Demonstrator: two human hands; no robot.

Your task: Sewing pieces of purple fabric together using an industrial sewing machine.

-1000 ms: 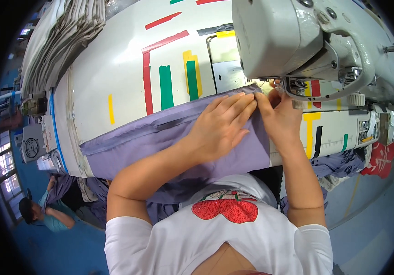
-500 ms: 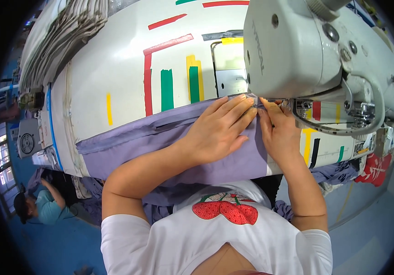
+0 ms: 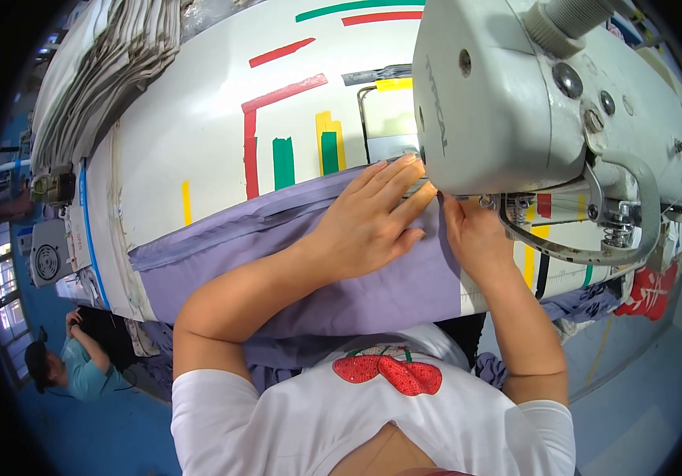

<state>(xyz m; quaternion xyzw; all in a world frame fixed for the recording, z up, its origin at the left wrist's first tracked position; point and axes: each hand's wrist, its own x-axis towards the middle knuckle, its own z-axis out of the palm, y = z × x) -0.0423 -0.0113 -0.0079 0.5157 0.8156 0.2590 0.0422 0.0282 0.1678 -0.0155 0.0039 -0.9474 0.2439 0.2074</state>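
One white tabletop [image 3: 206, 135] with coloured tape strips bears a bulky white metal sewing machine [image 3: 500, 95], cut off at the top, and a long, smooth lilac cloth [image 3: 388, 293] lying beneath the flat, unclenched left hand [image 3: 377, 210]. At the cloth's right edge the right hand [image 3: 480, 238] has bent fingers; whether they pinch it I cannot tell, and the machine hides the needle.

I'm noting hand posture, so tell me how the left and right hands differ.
The left hand lies fairly flat with fingers extended; the right hand is more curled. The left rests across the purple fabric, while the right is at the fabric's right edge, its fingertips partly hidden. Both are bare and close to the sewing machine.
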